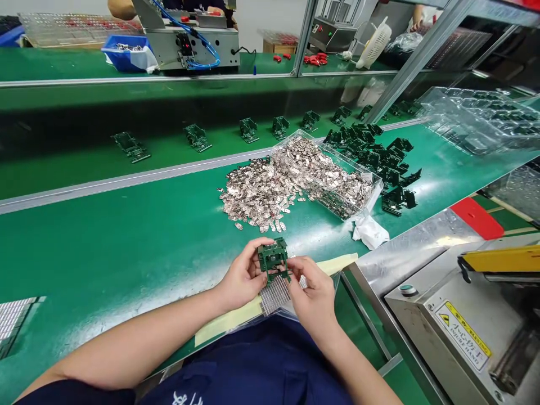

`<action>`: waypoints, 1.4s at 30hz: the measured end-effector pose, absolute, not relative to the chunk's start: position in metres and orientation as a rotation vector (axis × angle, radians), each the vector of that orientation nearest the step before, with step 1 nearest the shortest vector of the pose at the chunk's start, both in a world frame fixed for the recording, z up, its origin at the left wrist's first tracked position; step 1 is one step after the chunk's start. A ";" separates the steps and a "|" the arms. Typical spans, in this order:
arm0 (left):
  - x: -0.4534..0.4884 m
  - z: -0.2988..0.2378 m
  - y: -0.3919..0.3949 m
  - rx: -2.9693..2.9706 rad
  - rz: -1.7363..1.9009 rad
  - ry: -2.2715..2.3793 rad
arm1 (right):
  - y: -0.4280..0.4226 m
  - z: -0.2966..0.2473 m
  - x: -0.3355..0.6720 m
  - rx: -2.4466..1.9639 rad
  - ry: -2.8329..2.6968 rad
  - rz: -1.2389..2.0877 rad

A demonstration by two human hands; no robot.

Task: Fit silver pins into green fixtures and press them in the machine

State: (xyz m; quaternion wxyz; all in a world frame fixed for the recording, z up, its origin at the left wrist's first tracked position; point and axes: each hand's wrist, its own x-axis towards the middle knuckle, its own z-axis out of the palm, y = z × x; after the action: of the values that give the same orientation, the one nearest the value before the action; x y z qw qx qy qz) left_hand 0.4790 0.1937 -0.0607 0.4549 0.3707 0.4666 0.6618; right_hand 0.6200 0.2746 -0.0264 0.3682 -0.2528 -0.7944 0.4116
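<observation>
My left hand (243,277) is closed around a small green fixture block (273,259), held just above the near edge of the green table. My right hand (313,287) pinches at the block's lower right side, fingers together on a small metal piece I can barely see. Beneath both hands lies a strip of packed silver metal parts (275,295) on a clear bag. Further out, a loose heap of small shiny metal clips (258,194) spreads on the table beside a clear plastic box (373,181) filled with more of them.
Several green fixture blocks (382,160) are piled right of the box; others ride the conveyor belt (130,147). A white cloth (371,232) lies by the box. A grey machine with a yellow warning label (464,334) stands at right. Clear trays (476,121) sit at far right.
</observation>
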 end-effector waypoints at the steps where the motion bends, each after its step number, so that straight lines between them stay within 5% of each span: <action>1: 0.480 -0.060 0.193 0.923 1.634 1.144 | 0.273 -0.029 0.619 -0.692 -2.028 1.061; 18: 0.485 -0.057 0.188 1.075 1.629 1.397 | 0.260 -0.041 0.614 -0.888 -1.913 1.151; 29: 0.491 -0.052 0.185 0.954 1.625 1.383 | 0.258 -0.037 0.607 -0.895 -1.372 1.758; 42: 0.510 -0.040 0.180 0.998 1.525 1.463 | 0.250 -0.041 0.652 -0.955 -1.348 1.667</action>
State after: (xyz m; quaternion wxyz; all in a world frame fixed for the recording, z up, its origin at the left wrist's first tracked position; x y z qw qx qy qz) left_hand 0.5102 0.1795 -0.0397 0.3913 0.3929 0.5761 0.6005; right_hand 0.6518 0.2502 -0.0406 0.3868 -0.3751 -0.5298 0.6550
